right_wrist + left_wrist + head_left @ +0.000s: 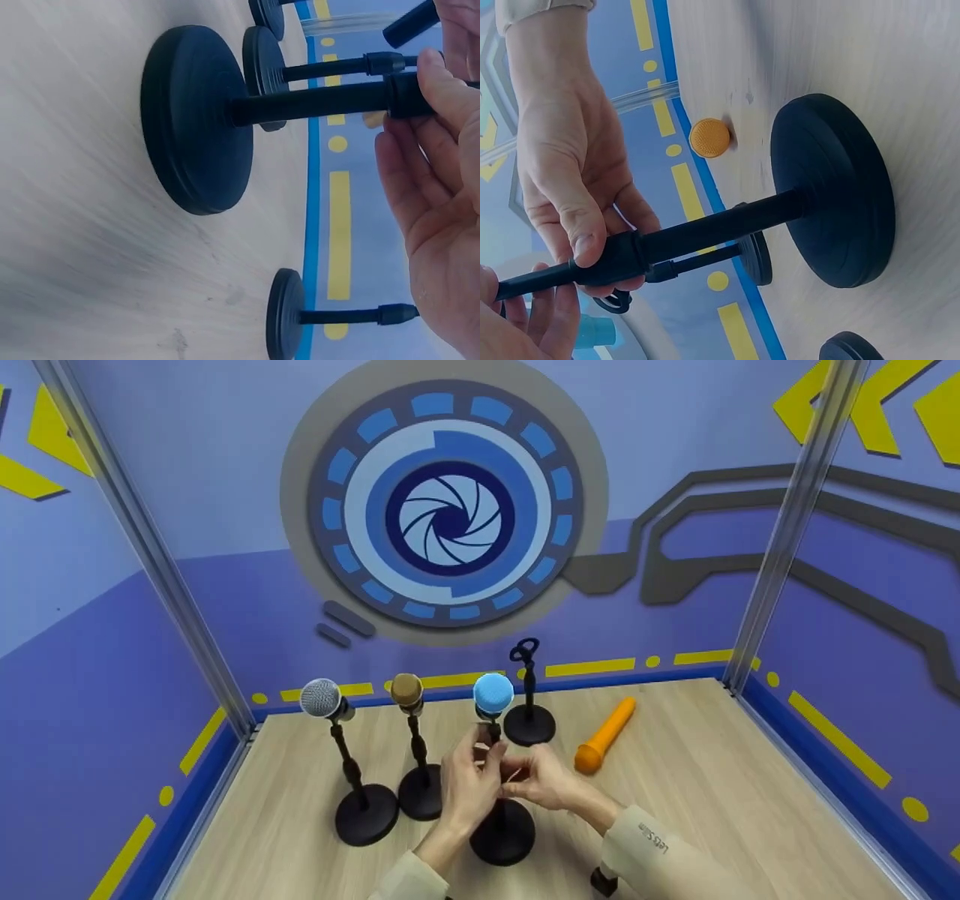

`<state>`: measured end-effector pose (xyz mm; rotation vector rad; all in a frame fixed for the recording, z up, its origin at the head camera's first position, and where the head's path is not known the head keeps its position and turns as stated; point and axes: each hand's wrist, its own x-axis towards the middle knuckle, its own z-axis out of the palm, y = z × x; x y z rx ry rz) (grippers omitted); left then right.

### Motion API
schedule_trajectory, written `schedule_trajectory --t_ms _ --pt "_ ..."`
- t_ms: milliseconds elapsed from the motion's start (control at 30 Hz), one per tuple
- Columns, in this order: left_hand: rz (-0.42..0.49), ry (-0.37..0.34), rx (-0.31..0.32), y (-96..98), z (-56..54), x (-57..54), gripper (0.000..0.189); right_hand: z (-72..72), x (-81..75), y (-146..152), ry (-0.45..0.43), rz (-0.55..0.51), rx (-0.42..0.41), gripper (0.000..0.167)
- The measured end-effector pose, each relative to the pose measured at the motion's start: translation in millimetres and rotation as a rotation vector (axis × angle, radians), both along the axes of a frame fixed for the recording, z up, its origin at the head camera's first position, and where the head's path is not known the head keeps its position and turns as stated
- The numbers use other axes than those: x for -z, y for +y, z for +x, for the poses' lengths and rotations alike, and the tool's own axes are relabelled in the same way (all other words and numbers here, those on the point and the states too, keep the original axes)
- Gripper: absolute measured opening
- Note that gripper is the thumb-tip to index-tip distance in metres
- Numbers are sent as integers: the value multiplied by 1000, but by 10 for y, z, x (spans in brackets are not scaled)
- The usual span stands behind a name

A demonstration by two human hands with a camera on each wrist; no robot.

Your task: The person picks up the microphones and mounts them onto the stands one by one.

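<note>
A microphone with a light blue head sits at the top of a black microphone stand, whose round base rests on the table. My left hand holds the thin upper rod, just under the microphone. Slightly lower, my right hand pinches the stand's collar between thumb and fingers. In the right wrist view, the thumb lies across the collar, with the lower pole running down to the base. Behind, another black stand has its ring-shaped holder bare.
On the left stand a silver-headed microphone and a gold-headed microphone, each on a stand. An orange microphone lies on the wooden table at right. A small black object shows beside the right sleeve. Printed walls enclose the table.
</note>
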<state>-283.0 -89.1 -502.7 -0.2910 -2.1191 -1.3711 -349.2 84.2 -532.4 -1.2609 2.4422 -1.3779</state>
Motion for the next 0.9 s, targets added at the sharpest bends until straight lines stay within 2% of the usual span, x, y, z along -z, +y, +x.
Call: schedule_trajectory --t_ms 67,200,300,400,500,600,767,900 --pt "-1 9 7 5 1 4 8 24 13 23 55 19 15 17" --pt "-45 52 1 -5 -3 38 8 80 44 71 284 87 93 18" --pt "-147 122 -48 -31 -2 102 8 129 82 102 449 142 146 22" --pt "-304 205 -120 -72 15 200 9 180 121 129 549 211 196 26" --pt "-465 283 -180 -130 40 303 15 216 152 134 607 278 255 28" --pt "-581 311 -215 -181 57 406 23 233 198 132 645 335 296 30" --pt "-702 291 -264 -245 80 578 26 236 313 124 692 422 337 33" --pt "-793 251 -309 -292 130 722 30 248 411 109 707 454 338 34"
